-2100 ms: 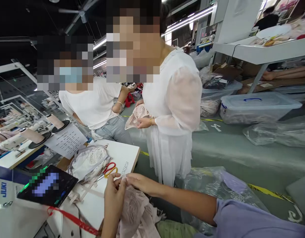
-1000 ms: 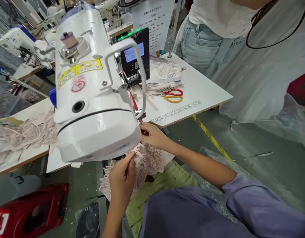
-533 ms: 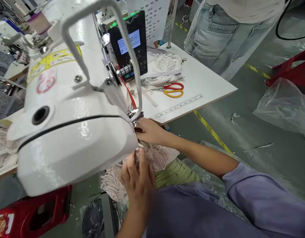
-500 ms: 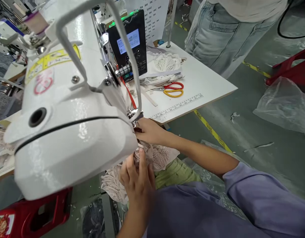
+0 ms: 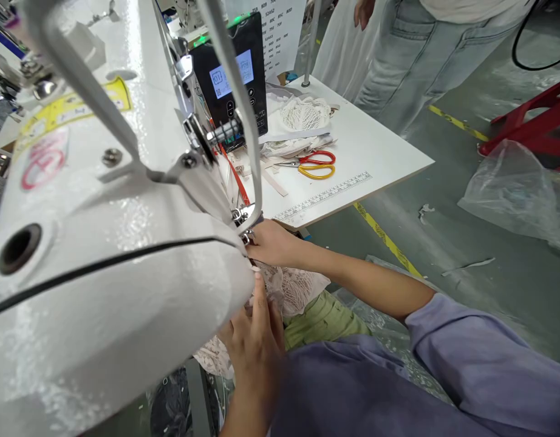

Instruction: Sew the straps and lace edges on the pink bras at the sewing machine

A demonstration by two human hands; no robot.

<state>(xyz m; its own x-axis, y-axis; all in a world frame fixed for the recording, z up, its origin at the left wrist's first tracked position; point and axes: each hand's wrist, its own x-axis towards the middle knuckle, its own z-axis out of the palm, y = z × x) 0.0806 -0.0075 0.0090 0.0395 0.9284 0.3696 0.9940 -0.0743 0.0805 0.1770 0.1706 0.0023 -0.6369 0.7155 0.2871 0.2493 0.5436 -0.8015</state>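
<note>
A pale pink lace piece (image 5: 302,288) hangs below the white sewing machine head (image 5: 170,328) and lies partly over my lap. My left hand (image 5: 255,340) is closed at the lace's near edge, its index finger stretched along a narrow pale strip beside the machine head. My right hand (image 5: 277,244) is beyond it, close to the presser area (image 5: 247,233), with fingers bent together over the lace. The machine head and wire guard hide its fingertips. More gathered lace (image 5: 215,357) shows left of my left wrist.
On the white table (image 5: 389,152) lie scissors (image 5: 317,165) with red and yellow handles, a printed ruler (image 5: 325,197) and folded lace pieces (image 5: 305,115). A control panel (image 5: 237,79) stands behind the guard. A person in jeans (image 5: 398,67) stands past the table.
The view has shifted closer to the machine head, which fills more of the left side. My left fingers sit further under its edge; my right hand stays nearly in place. The person's hand has come into view.
</note>
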